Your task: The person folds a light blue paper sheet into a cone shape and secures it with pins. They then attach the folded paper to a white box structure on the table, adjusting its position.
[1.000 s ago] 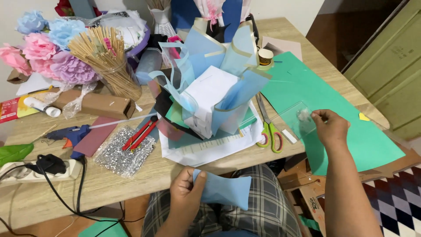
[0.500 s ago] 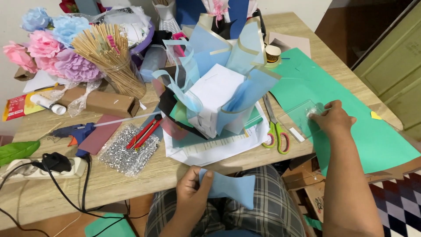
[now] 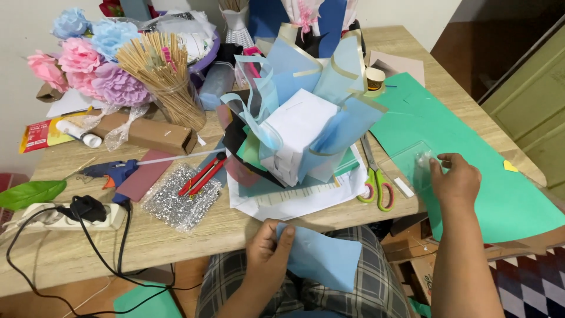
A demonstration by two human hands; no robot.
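My left hand (image 3: 268, 247) holds a light blue paper piece (image 3: 326, 259) over my lap, just below the table's front edge. My right hand (image 3: 454, 179) rests on a clear plastic sheet (image 3: 407, 162) that lies on a large green paper sheet (image 3: 471, 147), its fingers pinching the crumpled edge of the plastic. A white box wrapped in blue paper and ribbon (image 3: 300, 132) stands in the middle of the table. Green-handled scissors (image 3: 376, 179) lie between the box and my right hand.
A jar of wooden sticks (image 3: 168, 79) and paper flowers (image 3: 88, 65) stand at the back left. A blue glue gun (image 3: 115, 172), a silver glitter sheet (image 3: 176, 197), red pens (image 3: 203, 174), a power strip (image 3: 59, 215) and a tape roll (image 3: 375, 79) lie about.
My right hand has stayed at the clear plastic, shifting slightly. My left hand keeps the blue paper in my lap. The view has tilted a little.
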